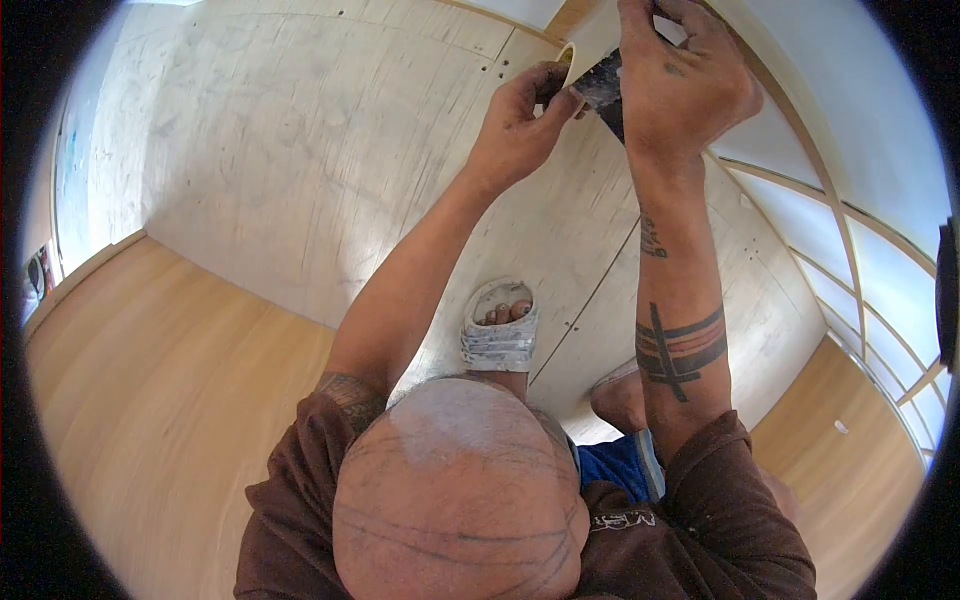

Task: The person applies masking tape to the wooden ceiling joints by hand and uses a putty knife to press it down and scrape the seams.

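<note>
My left hand (527,122) is closed, thumb and fingers curled round the near edge of a cream-coloured roll (568,64) that looks like tape. A pale strip (598,32) spans the space between both hands. Right beside the left thumb is a dark, flat scraper (600,85) flecked with white, which disappears behind my right hand (690,85). That hand is bent at the wrist with its fingers curled in. Its palm is turned away, so its exact hold on the scraper is hidden.
White panels in a wooden frame (835,190) rise along the right. Pale plywood flooring (300,130) lies beneath, with light wood boards (170,400) at the lower left. My sandalled foot (500,325) is below the arms. A small white scrap (840,427) lies at the right.
</note>
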A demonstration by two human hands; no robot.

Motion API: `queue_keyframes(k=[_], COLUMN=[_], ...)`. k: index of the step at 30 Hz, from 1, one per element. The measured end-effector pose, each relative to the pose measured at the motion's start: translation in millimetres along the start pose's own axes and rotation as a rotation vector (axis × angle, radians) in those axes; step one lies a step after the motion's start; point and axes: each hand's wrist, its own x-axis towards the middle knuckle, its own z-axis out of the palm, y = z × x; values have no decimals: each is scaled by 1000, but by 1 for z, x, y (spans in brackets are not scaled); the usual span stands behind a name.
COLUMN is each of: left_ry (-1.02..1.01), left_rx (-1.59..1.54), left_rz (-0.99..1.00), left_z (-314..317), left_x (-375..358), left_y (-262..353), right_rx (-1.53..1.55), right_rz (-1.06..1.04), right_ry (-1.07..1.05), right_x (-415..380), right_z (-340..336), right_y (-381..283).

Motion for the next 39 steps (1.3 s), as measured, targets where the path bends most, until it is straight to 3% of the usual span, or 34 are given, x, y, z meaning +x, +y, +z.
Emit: queue_keyframes(k=[9, 11, 18, 20, 23, 27, 30, 32, 36, 39], left_ry=[-1, 2, 105, 190, 206, 220, 243, 274, 264, 336], left_rx=[30, 43, 122, 130, 247, 240, 239, 214, 226, 221], left_rz=[21, -9, -20, -16, -117, -64, -121, -97, -135, -128], left_z=[-1, -2, 3, 6, 8, 11, 16, 18, 17, 21], left_x=[2, 3, 7, 12, 17, 25, 30, 33, 38, 41], left_y=[1, 2, 11, 10, 27, 25, 31, 31, 38, 44], right_rx=[-80, -209, -49, -12, -65, -12, -74, -18, -10, -78], right_rz=[61, 179, 271, 514, 574, 586, 478, 612, 644, 469], right_ry=[35, -36, 31, -34, -38, -117, -71, -152, -178, -208], right_x=[-1, 1, -1, -3, 0, 1, 1, 2, -4, -10], right_z=[-2, -11, -5, -6, -6, -10, -9, -12, -12, -12], right_y=[-5, -7, -10, -11, -18, -7, -11, -7, -1, 6])
